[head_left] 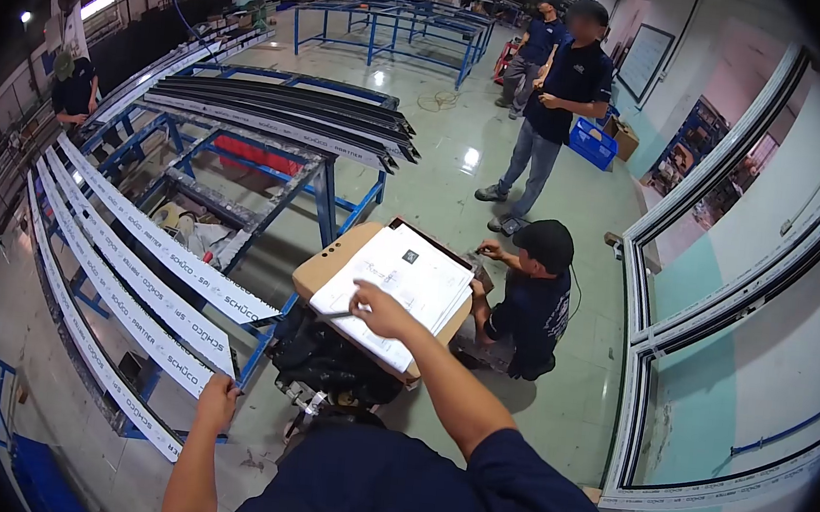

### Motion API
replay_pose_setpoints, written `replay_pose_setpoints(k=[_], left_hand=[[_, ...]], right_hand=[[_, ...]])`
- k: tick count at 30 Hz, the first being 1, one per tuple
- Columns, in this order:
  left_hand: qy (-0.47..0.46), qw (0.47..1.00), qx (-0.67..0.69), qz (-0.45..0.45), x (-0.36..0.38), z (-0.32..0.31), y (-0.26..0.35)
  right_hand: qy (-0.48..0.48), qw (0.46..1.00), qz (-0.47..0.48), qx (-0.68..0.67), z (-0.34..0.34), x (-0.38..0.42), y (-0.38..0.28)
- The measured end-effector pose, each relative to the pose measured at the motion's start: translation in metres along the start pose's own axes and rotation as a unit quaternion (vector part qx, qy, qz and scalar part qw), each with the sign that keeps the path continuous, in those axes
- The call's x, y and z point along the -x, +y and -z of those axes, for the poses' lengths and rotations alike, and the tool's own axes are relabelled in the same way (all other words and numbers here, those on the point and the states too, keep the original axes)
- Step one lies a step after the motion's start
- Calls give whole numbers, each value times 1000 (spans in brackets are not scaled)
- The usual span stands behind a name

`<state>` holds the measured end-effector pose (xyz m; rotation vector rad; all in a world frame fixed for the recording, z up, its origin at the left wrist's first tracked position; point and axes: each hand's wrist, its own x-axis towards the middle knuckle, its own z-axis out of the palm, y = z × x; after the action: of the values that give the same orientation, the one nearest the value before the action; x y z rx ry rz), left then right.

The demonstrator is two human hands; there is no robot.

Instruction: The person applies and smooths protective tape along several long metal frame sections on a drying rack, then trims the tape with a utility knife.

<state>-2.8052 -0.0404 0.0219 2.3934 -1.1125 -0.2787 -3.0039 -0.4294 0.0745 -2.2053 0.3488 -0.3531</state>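
As right fingers (362, 297) grip a dark stick (335, 315) over papers (408, 273), profiles (187, 370) crowd left fingers (223, 389), grip unclear.

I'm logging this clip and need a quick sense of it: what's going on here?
The wearer's right hand is over printed sheets on a tan board; whether it holds anything is unclear. The left hand is at the end of a long, film-wrapped strip, one of several lying on a blue metal frame. A co-worker in a black cap is low beside the board, and others stand farther off.
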Motion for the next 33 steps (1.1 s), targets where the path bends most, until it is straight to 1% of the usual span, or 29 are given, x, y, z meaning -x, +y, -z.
replay_pose_setpoints(k=[1,2,3,4,6,7,9,11,13,15,17,19,22,23,25,26,28,29,31,33], left_hand=[[1,1000,0,0,-3,1,-1],[-23,1000,1,19,-6,3,-1],[-49,998,1,39,-6,5,-1],[-51,998,1,42,-7,7,-1],[-54,998,-31,27,-7,9,2],[-52,998,-36,9,-7,11,-1],[-41,999,-9,13,-5,10,2],[-30,999,15,16,0,16,10],[-34,998,28,46,3,22,24],[-24,998,31,46,3,14,13],[-13,998,38,48,0,10,6],[-16,999,-50,0,-2,9,2],[-15,997,-78,4,-2,10,4],[-15,997,-77,7,1,10,4],[-1,1000,-24,4,2,14,8],[0,1000,-24,5,5,17,12],[11,1000,-8,25,11,22,22],[10,1000,-9,26,11,18,15],[44,998,26,32,10,9,1],[39,999,10,25,8,9,-3]], right_hand=[[-13,999,-44,-27,-3,17,-1],[-27,994,-88,-54,-4,33,-2],[-30,994,-89,-55,-8,47,4],[-25,991,-109,-74,-12,62,15],[-23,987,-133,-92,-16,89,34],[-8,984,-149,-97,-16,102,40],[7,982,-163,-100,-9,122,48],[22,937,-286,-200,-3,141,47],[33,944,-270,-188,3,158,44],[45,950,-254,-176,-1,169,45],[53,942,-258,-210,-5,176,49],[48,943,-260,-204,-8,178,50],[31,942,-269,-200,-10,172,48],[22,939,-277,-200,-10,169,47],[17,938,-280,-204,-10,164,46],[15,936,-283,-209,-10,160,46],[14,938,-278,-209,-12,156,48],[14,939,-274,-208,-14,155,49],[8,939,-269,-215,-17,153,52],[2,940,-262,-218,-17,152,56]])
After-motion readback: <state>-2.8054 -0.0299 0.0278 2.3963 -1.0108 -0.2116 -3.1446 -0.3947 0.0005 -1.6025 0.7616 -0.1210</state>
